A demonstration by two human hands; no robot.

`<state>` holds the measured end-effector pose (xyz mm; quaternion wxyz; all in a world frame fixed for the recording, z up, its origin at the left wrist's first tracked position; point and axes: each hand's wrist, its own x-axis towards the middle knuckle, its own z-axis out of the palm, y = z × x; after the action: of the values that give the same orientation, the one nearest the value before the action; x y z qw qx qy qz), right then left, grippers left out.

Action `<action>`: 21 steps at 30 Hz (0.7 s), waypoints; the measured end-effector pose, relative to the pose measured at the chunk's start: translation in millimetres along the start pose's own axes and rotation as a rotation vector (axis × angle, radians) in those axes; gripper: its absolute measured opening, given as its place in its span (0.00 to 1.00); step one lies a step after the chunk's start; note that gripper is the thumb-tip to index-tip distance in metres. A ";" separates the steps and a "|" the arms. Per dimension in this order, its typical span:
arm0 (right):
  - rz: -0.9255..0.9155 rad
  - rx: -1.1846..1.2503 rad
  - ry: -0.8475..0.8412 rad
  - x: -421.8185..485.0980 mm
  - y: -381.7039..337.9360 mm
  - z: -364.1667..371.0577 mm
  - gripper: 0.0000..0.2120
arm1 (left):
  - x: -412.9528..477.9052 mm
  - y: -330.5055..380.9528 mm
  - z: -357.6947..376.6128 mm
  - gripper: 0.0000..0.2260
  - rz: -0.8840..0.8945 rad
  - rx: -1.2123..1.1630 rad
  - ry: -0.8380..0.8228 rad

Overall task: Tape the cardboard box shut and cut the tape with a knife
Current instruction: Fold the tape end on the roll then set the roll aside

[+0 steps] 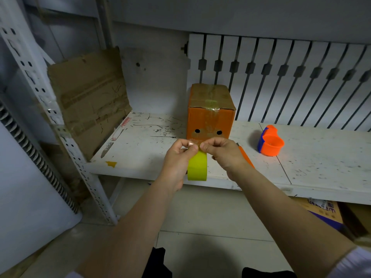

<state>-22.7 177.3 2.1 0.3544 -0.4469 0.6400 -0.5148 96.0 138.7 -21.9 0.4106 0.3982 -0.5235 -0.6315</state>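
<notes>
Left hand [178,157]: thumb and forefinger curled, pinching the peeled tape end [193,141].
Right hand [222,155]: fingertips pinch the same end, touching the left hand's.
Tape roll [197,167]: yellow-green, on edge, hanging between both hands at the shelf's front edge.
Knife [246,156]: orange, lying on the shelf [140,149], mostly hidden behind the right hand.
Cardboard box [210,115]: upright on the shelf just beyond the hands, flaps down, two round holes facing forward.
Orange-blue cup [271,144]: right of the box, apart.
Cardboard sheet [88,101]: leaning at the shelf's left end.
</notes>
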 end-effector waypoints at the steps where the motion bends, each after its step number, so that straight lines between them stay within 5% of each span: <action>1: 0.005 0.001 0.009 0.1 -0.1 -0.8 0.09 | -0.5 0.9 0.8 0.02 -0.021 -0.004 0.003; 4: 0.024 -0.019 0.042 2.0 0.9 -4.4 0.10 | 0.6 -0.9 0.8 0.08 -0.026 0.032 0.067; 8: 0.024 -0.036 0.050 3.0 1.9 -8.8 0.10 | -2.4 3.9 -0.6 0.12 0.240 0.185 0.229; 11: 0.013 -0.047 0.032 1.6 0.6 -8.6 0.10 | -2.5 9.6 1.0 0.14 0.366 0.314 0.161; 21: -0.040 -0.086 -0.001 -0.9 -2.0 -12.0 0.09 | 1.3 10.6 5.0 0.10 0.313 0.400 0.092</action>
<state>-32.9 182.2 6.7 0.3248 -0.4748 0.6522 -0.4936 91.9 138.0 -10.8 0.4399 0.4137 -0.6741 -0.4253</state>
